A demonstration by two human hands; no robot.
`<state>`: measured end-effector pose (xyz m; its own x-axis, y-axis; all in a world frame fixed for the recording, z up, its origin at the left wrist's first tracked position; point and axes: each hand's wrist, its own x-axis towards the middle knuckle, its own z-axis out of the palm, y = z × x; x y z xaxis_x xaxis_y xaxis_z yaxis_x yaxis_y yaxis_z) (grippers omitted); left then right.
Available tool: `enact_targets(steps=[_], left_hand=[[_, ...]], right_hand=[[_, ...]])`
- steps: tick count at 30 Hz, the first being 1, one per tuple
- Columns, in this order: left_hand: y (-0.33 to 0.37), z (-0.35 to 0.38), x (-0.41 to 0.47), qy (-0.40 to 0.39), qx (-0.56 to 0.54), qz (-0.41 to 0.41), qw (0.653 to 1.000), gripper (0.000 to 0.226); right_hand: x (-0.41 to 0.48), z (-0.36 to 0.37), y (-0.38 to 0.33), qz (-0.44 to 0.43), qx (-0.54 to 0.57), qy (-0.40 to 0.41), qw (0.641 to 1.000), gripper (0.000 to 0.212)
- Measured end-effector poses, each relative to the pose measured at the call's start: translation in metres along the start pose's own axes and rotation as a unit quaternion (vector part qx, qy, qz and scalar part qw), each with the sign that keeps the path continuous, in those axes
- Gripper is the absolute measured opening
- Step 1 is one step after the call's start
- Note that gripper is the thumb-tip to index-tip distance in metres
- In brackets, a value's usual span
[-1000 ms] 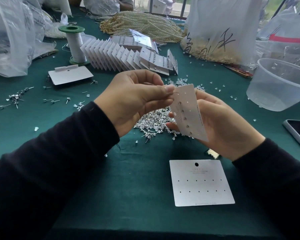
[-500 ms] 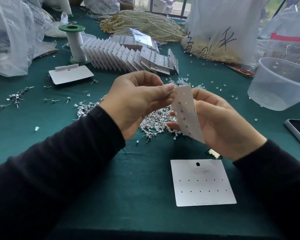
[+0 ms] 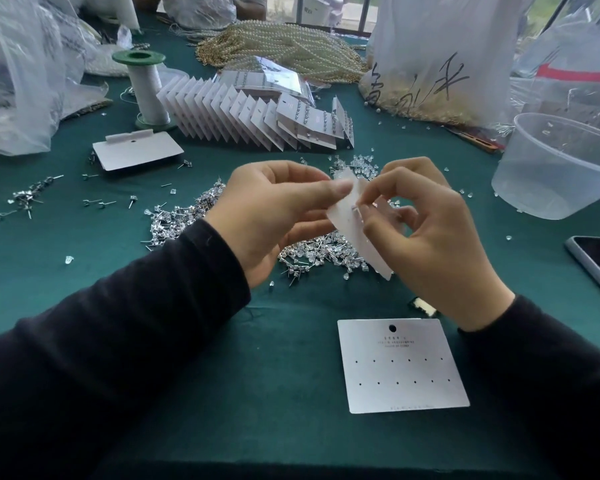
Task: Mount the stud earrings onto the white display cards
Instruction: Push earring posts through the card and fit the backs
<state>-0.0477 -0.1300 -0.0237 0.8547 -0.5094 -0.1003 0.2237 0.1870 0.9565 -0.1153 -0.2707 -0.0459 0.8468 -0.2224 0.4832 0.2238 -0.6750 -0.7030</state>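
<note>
Pinching the top edge of a white display card (image 3: 347, 221) between thumb and forefinger, the left hand (image 3: 274, 216) holds it tilted above the heap of loose stud earrings (image 3: 187, 220). The right hand (image 3: 430, 237) closes thumb and forefinger tightly on the card's face just below that grip, on what looks like a single stud (image 3: 355, 209), though it is too small to be sure. The rest of the card hangs down between the two palms. A blank card (image 3: 400, 365) lies flat on the green cloth (image 3: 153, 306) near the right wrist, and a fanned row of filled cards (image 3: 243, 112) stands beyond.
</note>
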Motion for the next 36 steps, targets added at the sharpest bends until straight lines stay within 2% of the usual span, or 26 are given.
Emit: enact_targets(steps=[4, 6, 8, 9, 12, 15, 18, 21, 25, 28, 30, 33, 36], left_hand=[[0.001, -0.003, 0.002, 0.022, 0.018, -0.011, 1.0, 0.015], [0.004, -0.006, 0.005, 0.041, 0.016, -0.02, 0.999, 0.014], [0.006, -0.009, 0.008, 0.056, 0.001, -0.031, 0.998, 0.012], [0.007, -0.01, 0.009, 0.059, -0.005, -0.036, 0.998, 0.011], [0.006, -0.011, 0.011, 0.061, -0.009, -0.051, 0.997, 0.011], [0.003, -0.011, 0.011, 0.065, -0.013, -0.06, 0.996, 0.011], [0.003, -0.011, 0.012, 0.067, -0.02, -0.072, 0.995, 0.012], [0.002, -0.012, 0.012, 0.073, -0.019, -0.074, 0.994, 0.013], [0.002, -0.011, 0.012, 0.071, -0.022, -0.074, 0.994, 0.016], [0.001, -0.01, 0.011, 0.065, -0.019, -0.077, 0.995, 0.014], [0.0, -0.009, 0.01, 0.062, -0.014, -0.078, 0.995, 0.014], [-0.001, -0.007, 0.009, 0.058, -0.011, -0.081, 0.995, 0.014], [-0.003, -0.006, 0.008, 0.061, -0.009, -0.081, 0.995, 0.014]], right_hand=[[0.007, -0.013, 0.0, -0.018, 0.036, -0.004, 0.999, 0.009], [0.015, -0.029, 0.001, 0.001, 0.056, 0.05, 0.997, 0.013], [0.022, -0.048, 0.007, 0.031, 0.011, 0.106, 0.994, 0.013], [0.025, -0.055, 0.011, 0.053, -0.027, 0.104, 0.993, 0.013], [0.027, -0.07, 0.021, 0.125, -0.117, -0.012, 0.985, 0.011], [0.025, -0.077, 0.024, 0.169, -0.187, -0.15, 0.956, 0.009], [0.023, -0.075, 0.026, 0.177, -0.23, -0.216, 0.932, 0.01], [0.023, -0.068, 0.03, 0.152, -0.256, -0.173, 0.939, 0.013], [0.023, -0.059, 0.034, 0.143, -0.287, -0.18, 0.93, 0.008], [0.022, -0.053, 0.034, 0.11, -0.302, -0.155, 0.934, 0.012], [0.022, -0.051, 0.033, 0.107, -0.265, -0.122, 0.95, 0.012], [0.023, -0.052, 0.027, 0.115, -0.147, -0.05, 0.981, 0.008], [0.024, -0.052, 0.019, 0.102, -0.065, 0.005, 0.993, 0.006]])
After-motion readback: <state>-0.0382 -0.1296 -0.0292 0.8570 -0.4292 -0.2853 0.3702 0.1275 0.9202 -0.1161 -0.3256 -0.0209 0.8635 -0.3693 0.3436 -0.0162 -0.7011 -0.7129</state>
